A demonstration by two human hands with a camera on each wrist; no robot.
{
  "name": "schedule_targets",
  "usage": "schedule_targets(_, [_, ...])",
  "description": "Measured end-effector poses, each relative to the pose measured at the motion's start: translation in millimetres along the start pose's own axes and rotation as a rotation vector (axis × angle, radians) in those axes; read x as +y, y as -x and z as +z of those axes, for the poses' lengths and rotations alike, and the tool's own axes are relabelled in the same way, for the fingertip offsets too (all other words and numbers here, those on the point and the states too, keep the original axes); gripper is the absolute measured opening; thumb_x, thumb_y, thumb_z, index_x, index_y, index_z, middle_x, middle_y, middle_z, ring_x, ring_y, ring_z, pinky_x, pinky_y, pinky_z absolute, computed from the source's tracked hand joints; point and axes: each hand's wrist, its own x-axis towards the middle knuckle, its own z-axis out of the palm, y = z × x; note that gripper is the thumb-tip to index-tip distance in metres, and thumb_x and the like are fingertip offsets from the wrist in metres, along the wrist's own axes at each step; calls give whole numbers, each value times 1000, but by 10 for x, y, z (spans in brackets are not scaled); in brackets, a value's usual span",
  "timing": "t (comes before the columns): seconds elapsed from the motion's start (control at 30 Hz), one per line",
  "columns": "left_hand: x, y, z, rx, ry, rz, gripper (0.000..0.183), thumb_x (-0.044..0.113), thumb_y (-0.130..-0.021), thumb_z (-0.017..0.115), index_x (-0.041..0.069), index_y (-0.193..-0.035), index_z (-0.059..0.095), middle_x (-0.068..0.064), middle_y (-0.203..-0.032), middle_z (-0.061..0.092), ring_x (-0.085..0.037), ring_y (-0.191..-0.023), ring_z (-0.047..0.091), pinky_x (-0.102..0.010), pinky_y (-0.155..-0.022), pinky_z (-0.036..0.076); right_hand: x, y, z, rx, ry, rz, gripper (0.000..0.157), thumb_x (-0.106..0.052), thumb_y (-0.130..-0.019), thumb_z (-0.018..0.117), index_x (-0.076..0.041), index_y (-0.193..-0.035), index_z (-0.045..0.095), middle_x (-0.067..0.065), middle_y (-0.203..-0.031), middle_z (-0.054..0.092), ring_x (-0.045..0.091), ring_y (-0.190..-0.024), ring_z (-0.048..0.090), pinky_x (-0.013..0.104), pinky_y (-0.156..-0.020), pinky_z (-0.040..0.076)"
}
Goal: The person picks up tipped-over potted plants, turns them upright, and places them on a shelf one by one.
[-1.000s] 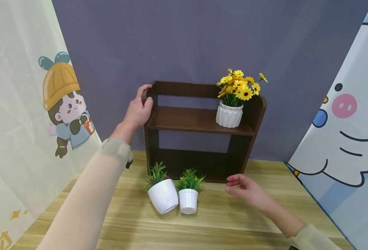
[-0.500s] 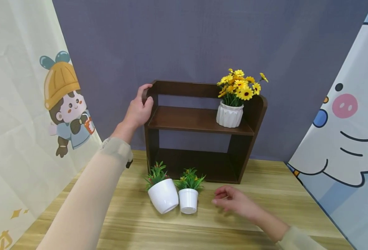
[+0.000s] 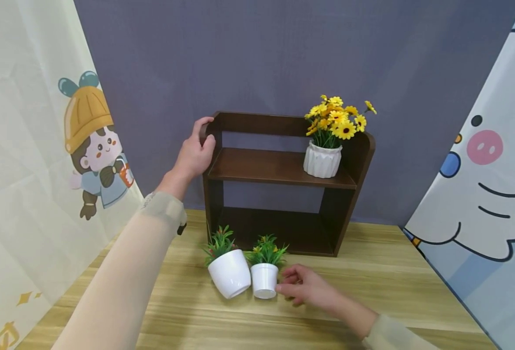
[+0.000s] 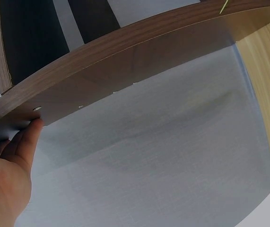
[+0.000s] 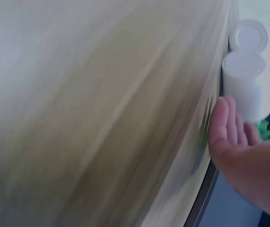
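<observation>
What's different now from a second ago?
The right hand moved left to the smaller lying-down pot; I can't tell if it's touching. The left hand still holds the brown shelf; that pot, the bigger lying-down pot and the yellow flowers haven't moved.

Two potted plants lie before the shelf, with potted flowers on its upper board's right end.
</observation>
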Motion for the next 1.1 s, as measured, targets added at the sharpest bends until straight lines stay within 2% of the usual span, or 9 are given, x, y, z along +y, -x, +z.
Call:
schedule_targets(0.23, [-3,-19,9,-1,-1,5,53,39,-112,38,38,-165,33,0,-64,42,-21,-54,41,-39,-56,40,-32,-77,206,137,-34,87,78,-34,-96,85,13,-146,47,23,-125,66,25,-95,70,42,-79,64])
schedule_targets(0.4, [1,-22,16,-9,4,-2,53,39,-112,38,39,-165,33,0,-63,42,-22,-54,41,-39,-55,40,-37,-127,295,170,-36,94,83,-33,-95,86,14,-149,42,28,-130,66,24,-94,71,42,-77,62])
schedule_targets(0.53, [3,-19,15,1,4,-8,53,39,-112,38,39,-164,34,0,-63,42,-22,-55,43,-40,-57,41,-53,-171,355,198,-10,102,84,-33,-94,86,14,-148,42,27,-128,67,23,-91,69,39,-73,60])
schedule_targets(0.77, [-5,-18,9,32,-3,11,52,38,-111,40,37,-163,37,3,-59,39,-22,-55,43,-40,-58,42,-94,-226,436,246,69,124,83,-39,-91,90,13,-141,50,20,-118,69,22,-88,65,34,-67,54])
schedule_targets(0.97, [-13,-22,12,29,-6,5,52,38,-111,40,38,-163,37,3,-59,40,-22,-55,44,-40,-57,42,-117,-242,474,269,117,104,78,-42,-91,89,12,-134,54,19,-114,71,23,-97,67,38,-78,59])
schedule_targets(1.1, [-13,-20,17,21,-4,7,52,38,-111,39,38,-164,36,3,-59,40,-20,-53,42,-40,-56,41,-100,-246,483,279,102,94,74,-38,-92,88,13,-133,54,21,-116,71,24,-102,68,42,-84,60])
